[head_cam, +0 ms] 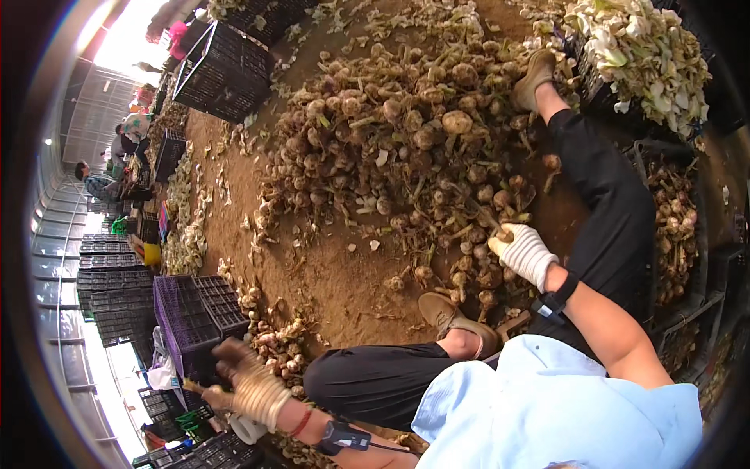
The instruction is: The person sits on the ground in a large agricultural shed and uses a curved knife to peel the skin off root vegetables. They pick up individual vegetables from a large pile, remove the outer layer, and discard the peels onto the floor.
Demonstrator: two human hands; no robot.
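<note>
My right hand (524, 253), in a white knitted glove with yellowish fingertips, grips a slender brown item (485, 218) at the edge of a heap of garlic bulbs (375, 135). Whether that item is a stem or a tool is unclear. The heap's bulbs are soil-stained, many with stalks. My left hand (249, 381), in a soiled glove, is blurred beside a purple and black plastic crate (181, 316). A pale stick-like end (192, 386) shows by its thumb; I cannot tell whether it is held. Cleaned garlic bulbs (281, 346) lie just beyond this hand.
My legs straddle the heap's near side. At right, a crate (703, 258) holds garlic (674, 228) below a pile of pale peelings (650, 64). A black crate (225, 70) stands at upper left. Stacked crates (117, 293) line the left, with people (99, 182) farther off.
</note>
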